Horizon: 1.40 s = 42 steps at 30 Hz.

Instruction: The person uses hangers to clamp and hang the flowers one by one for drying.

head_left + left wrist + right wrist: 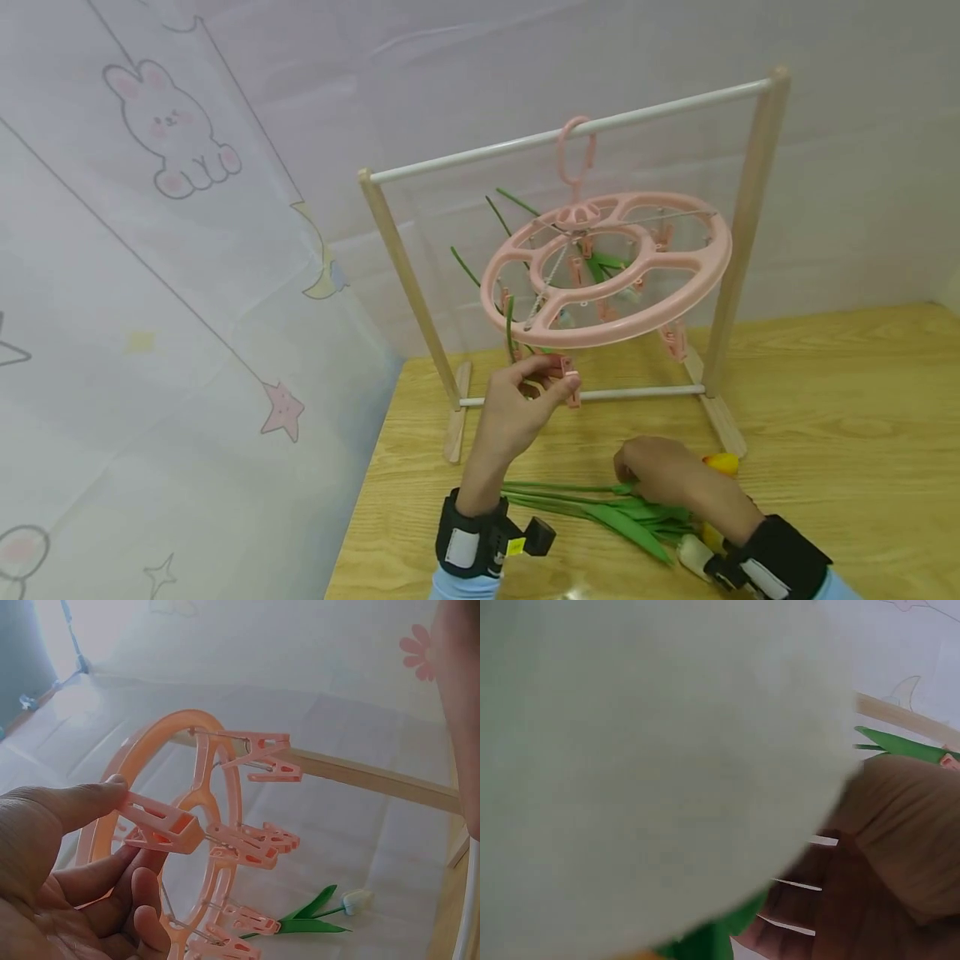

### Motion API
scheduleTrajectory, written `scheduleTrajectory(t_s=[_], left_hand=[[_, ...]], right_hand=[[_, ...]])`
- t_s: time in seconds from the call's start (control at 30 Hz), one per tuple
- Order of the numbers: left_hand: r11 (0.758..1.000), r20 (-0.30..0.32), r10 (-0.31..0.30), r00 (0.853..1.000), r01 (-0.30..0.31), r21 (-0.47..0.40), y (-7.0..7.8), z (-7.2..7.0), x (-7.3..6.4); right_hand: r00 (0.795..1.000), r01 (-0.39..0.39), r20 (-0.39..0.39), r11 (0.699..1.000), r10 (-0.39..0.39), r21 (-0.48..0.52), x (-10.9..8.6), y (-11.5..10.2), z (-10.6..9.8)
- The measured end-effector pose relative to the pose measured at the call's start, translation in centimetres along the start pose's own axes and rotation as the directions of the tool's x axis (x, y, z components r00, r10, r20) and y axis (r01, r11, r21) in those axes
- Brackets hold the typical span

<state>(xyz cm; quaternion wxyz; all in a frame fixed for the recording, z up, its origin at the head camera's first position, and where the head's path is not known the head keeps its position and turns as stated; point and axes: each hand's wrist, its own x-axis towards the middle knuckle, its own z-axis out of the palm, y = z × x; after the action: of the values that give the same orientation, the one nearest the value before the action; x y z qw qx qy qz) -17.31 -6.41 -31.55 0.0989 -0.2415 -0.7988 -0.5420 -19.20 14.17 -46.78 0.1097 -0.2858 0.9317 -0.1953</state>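
My left hand (pixel 516 410) pinches a pink clothespin (pixel 169 825) between thumb and fingers, just below the near rim of a round pink hanger (pixel 600 335). My right hand (pixel 663 473) is lowered over a bunch of tulips on the table; their green stems (pixel 551 498) point left, with leaves (pixel 630 527) under the hand. A yellow tulip head (pixel 722 463) and a white tulip head (pixel 693 555) show beside the wrist. A blurred pale shape (pixel 660 765) covers much of the right wrist view, and I cannot tell whether the right fingertips grip a stem.
The hanger hooks onto the white top bar (pixel 480 154) of a wooden stand (pixel 738 233). More pink clothespins (pixel 673 340) dangle from it, and one holds a white tulip (pixel 358 902). Several green stems (pixel 467 267) stick out at its left. A patterned cloth (pixel 187 333) hangs behind the table (pixel 840 400).
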Motion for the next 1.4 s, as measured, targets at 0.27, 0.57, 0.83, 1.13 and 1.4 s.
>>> scheduleTrajectory(t_s=[0.27, 0.57, 0.83, 1.13, 1.4], left_hand=[[1.0, 0.002, -0.005, 1.0, 0.005, -0.013, 0.0, -0.1, -0.1], [1.0, -0.009, 0.001, 1.0, -0.001, -0.013, -0.1, -0.1, -0.2], [1.0, -0.011, -0.001, 1.0, 0.001, -0.014, 0.0, 0.0, -0.2], [1.0, 0.002, -0.004, 1.0, 0.004, -0.013, 0.2, 0.0, -0.1], [1.0, 0.013, -0.016, 1.0, 0.016, -0.022, 0.5, 0.0, 0.0]], right_hand=[[0.998, 0.061, -0.022, 0.998, -0.061, -0.002, -0.5, 0.3, -0.1], [0.999, -0.005, 0.047, 1.0, 0.004, 0.017, -0.3, 0.2, 0.2], [0.995, 0.003, 0.101, 1.0, -0.005, 0.013, -0.6, 0.6, -0.1], [0.947, 0.304, 0.024, 0.919, -0.32, 0.25, -2.7, 2.0, -4.9], [0.917, 0.39, -0.049, 0.862, -0.397, 0.324, -5.7, 3.0, -9.2]])
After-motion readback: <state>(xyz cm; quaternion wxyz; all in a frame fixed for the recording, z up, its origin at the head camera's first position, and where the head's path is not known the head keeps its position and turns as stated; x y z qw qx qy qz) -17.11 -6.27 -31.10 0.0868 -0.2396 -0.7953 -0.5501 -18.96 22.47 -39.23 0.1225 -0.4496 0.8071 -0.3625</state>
